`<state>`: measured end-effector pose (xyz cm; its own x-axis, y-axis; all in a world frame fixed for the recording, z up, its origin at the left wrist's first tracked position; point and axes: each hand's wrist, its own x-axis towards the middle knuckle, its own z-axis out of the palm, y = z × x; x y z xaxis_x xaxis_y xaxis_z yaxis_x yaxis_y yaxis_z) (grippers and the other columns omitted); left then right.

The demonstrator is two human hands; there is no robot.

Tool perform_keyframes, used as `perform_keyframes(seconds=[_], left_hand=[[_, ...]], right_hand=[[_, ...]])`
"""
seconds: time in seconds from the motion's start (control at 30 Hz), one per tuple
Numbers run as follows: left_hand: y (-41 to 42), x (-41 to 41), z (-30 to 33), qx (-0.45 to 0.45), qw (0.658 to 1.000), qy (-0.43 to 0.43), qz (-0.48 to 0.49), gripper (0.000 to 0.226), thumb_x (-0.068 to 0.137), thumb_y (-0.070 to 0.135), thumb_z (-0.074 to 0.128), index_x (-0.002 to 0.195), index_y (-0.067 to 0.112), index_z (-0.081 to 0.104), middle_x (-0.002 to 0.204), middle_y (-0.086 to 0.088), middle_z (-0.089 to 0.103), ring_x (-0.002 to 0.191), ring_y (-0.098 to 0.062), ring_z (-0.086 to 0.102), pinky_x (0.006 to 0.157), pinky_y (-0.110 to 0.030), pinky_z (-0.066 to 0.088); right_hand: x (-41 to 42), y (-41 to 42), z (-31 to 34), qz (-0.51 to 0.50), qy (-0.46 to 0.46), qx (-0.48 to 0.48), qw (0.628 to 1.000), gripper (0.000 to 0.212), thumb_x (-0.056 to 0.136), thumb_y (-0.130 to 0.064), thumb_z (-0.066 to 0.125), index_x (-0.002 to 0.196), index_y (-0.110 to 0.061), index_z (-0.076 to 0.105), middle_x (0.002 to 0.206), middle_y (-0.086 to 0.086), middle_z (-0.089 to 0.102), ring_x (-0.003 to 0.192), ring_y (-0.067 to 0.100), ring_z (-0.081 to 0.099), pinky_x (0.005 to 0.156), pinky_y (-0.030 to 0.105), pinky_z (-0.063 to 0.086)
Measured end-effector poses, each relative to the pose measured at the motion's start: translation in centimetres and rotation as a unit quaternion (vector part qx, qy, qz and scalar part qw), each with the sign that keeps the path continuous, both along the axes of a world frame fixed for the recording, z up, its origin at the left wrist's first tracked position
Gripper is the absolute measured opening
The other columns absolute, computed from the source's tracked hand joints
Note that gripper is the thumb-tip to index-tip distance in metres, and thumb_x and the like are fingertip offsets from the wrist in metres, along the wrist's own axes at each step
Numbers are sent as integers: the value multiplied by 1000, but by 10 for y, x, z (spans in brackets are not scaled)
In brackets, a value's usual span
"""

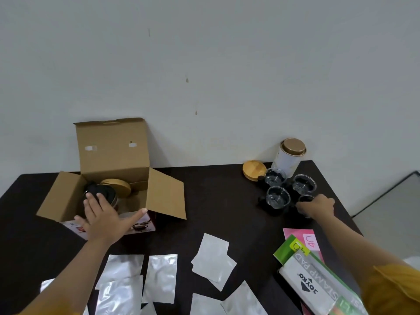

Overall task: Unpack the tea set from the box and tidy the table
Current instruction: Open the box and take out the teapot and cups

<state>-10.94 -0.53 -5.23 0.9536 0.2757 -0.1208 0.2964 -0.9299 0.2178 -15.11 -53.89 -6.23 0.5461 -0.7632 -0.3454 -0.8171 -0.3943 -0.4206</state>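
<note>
Open cardboard box [113, 178] at the rear left of the dark tabletop [216, 201], lid flap upright against the wall, a glass teapot [102, 196] and a wooden lid [118, 186] inside. Left hand [102, 217] over the box's front wall, fingers [91, 205] released and spread, tips at the teapot. Well right of the box, four glass cups [278, 196] clustered, a white canister [288, 159] and a second wooden lid [254, 169] just behind them. Right hand [318, 206] at the nearest cup, fingers curled round its rim. Silver pouches [161, 278] scattered in front of the box; stamp pad packet [306, 285] far right.
</note>
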Motion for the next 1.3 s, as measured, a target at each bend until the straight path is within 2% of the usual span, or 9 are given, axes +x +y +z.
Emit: perform_keyframes(seconds=[0.37, 0.5, 0.7, 0.8, 0.9, 0.97, 1.03, 1.17, 1.3], left_hand=[[1, 0, -4, -3, 1000, -22, -6, 156, 33, 104, 11, 151, 1, 4, 159, -20, -5, 146, -36, -1, 112, -62, 2], [1, -2, -5, -7, 1000, -25, -9, 153, 36, 103, 14, 150, 1, 3, 159, -19, -5, 146, -36, -1, 112, -62, 2], [0, -4, 4, -17, 1000, -10, -14, 153, 35, 103, 11, 151, 5, -6, 159, -17, -13, 147, -34, -7, 114, -59, 1], [2, -4, 12, -6, 1000, 5, -30, 149, 42, 103, 18, 150, 4, -7, 158, -19, -12, 146, -36, -6, 115, -58, 2], [13, 1, 24, 37, 998, -1, -56, 140, 50, 101, 21, 149, 3, 11, 156, -24, 10, 143, -41, 15, 114, -55, 14], [28, 8, 29, 53, 994, -51, -83, 126, 54, 100, 18, 133, 5, 42, 139, -25, 41, 125, -41, 43, 103, -51, 35], [48, 15, 28, 46, 986, -106, -124, 108, 59, 97, 17, 107, 9, 58, 110, -17, 56, 97, -34, 56, 83, -43, 48], [90, 31, 17, 22, 964, -152, -218, 76, 72, 80, 34, 102, 17, 63, 97, -6, 53, 83, -25, 54, 66, -34, 50], [113, 32, 1, -3, 943, -195, -271, 59, 79, 66, 46, 111, 20, 65, 98, -4, 54, 85, -22, 56, 66, -32, 47]], right_hand=[[-1, -2, -10, 6, -62, -9, 998, 79, 68, -31, 83, 128, -1, 42, 135, 25, 34, 121, 40, 45, 98, 51, 45], [0, 28, 2, 28, -133, -85, 987, 57, 76, -20, 71, 123, 2, 48, 129, 25, 43, 117, 43, 46, 99, 53, 40], [17, 124, 29, 182, -258, -111, 942, 34, 81, -14, 65, 111, 1, 60, 109, 18, 60, 108, 33, 54, 88, 37, 44], [27, 198, 46, 229, -307, -47, 923, 37, 84, -15, 68, 116, 0, 61, 113, 15, 62, 109, 27, 58, 92, 32, 44], [38, 273, 61, 298, -309, 25, 903, 40, 87, -17, 66, 124, -4, 58, 117, 7, 61, 108, 16, 58, 86, 20, 42], [48, 319, 65, 334, -302, 68, 891, 39, 87, -15, 65, 124, -6, 58, 117, 5, 61, 102, 11, 58, 84, 17, 43], [59, 361, 70, 348, -297, 110, 883, 35, 87, -15, 63, 122, -9, 60, 112, 2, 63, 95, 8, 58, 84, 16, 45], [90, 432, 71, 320, -222, 226, 893, 26, 88, -26, 65, 111, -13, 63, 97, -3, 63, 95, 10, 59, 85, 21, 48], [122, 479, 56, 197, -111, 357, 906, 49, 83, -34, 67, 122, -5, 58, 120, 9, 62, 113, 26, 56, 96, 35, 46]])
